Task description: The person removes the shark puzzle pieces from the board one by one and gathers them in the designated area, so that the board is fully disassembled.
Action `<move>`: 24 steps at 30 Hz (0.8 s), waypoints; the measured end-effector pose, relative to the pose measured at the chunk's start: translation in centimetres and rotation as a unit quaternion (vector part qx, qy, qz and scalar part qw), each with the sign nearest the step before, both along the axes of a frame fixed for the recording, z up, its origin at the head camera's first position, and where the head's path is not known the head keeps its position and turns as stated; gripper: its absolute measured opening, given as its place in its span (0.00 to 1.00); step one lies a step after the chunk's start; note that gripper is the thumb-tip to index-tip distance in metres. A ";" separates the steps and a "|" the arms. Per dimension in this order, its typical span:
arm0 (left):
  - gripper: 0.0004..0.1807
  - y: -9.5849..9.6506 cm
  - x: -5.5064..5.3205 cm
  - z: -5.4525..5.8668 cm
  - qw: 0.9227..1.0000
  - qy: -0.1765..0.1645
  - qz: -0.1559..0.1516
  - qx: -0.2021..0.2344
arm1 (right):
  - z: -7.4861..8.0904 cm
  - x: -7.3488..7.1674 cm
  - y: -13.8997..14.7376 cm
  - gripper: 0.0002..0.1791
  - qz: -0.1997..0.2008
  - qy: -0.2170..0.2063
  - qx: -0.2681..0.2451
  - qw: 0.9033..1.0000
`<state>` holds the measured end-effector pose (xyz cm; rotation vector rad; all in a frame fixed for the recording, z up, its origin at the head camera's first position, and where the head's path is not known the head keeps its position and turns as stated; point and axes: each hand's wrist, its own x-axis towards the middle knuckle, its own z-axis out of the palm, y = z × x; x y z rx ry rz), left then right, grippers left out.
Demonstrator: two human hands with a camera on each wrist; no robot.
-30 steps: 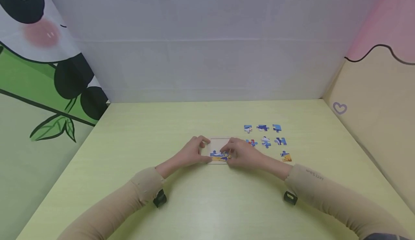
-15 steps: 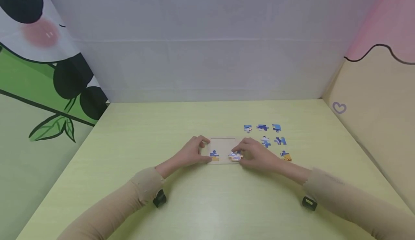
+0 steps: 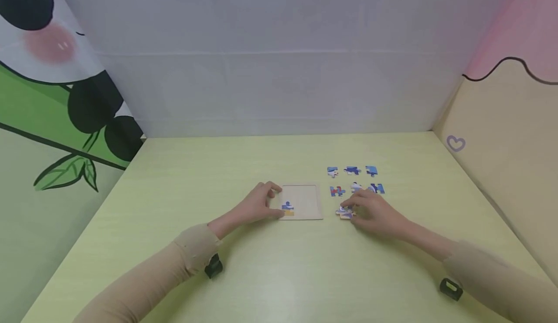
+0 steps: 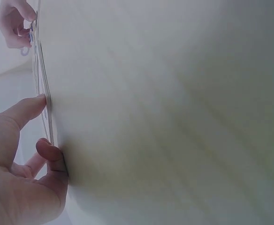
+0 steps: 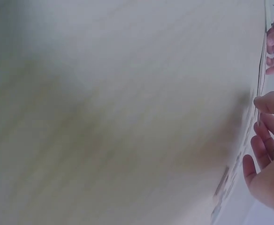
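Observation:
A square wooden puzzle tray lies on the table, with one blue-and-orange jigsaw piece in its front left corner. My left hand holds the tray by its left side, thumb at the front corner and fingers at the back one. To the right of the tray, my right hand pinches a jigsaw piece between thumb and fingers, close to the tabletop. In the right wrist view that hand is seen from the side, and the piece is mostly hidden.
Several loose jigsaw pieces lie in rows behind my right hand, among them a red-and-blue piece and a dark blue piece. The right hand partly covers some. Printed cloth walls surround the pale table at the back and sides.
My right hand has moved right, lifting the jigsaw piece out of the tray and carrying it past the right edge. One piece stays in the tray. The left hand has kept its place.

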<state>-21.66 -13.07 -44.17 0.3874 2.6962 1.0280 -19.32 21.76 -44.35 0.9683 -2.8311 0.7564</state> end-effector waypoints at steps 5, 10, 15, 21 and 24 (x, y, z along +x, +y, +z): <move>0.36 -0.1 0.0 0.0 1.000 -0.001 -0.002 -0.003 | 0.1 -0.1 1.6 0.19 -0.001 0.019 0.005 1.000; 0.36 0.0 0.1 0.3 1.000 -0.005 -0.003 0.003 | 0.1 -0.3 2.9 0.19 -0.009 0.004 0.018 1.000; 0.36 0.1 0.1 0.3 1.000 -0.005 -0.004 0.003 | 0.1 -0.7 3.9 0.18 0.001 -0.014 0.025 1.000; 0.36 0.1 -0.1 0.0 1.000 0.000 -0.004 -0.003 | 0.3 -1.1 4.5 0.18 0.020 -0.022 0.018 0.999; 0.36 0.0 -0.1 -0.1 1.000 0.001 -0.006 -0.003 | 0.4 -1.1 4.6 0.18 0.023 -0.029 0.017 0.999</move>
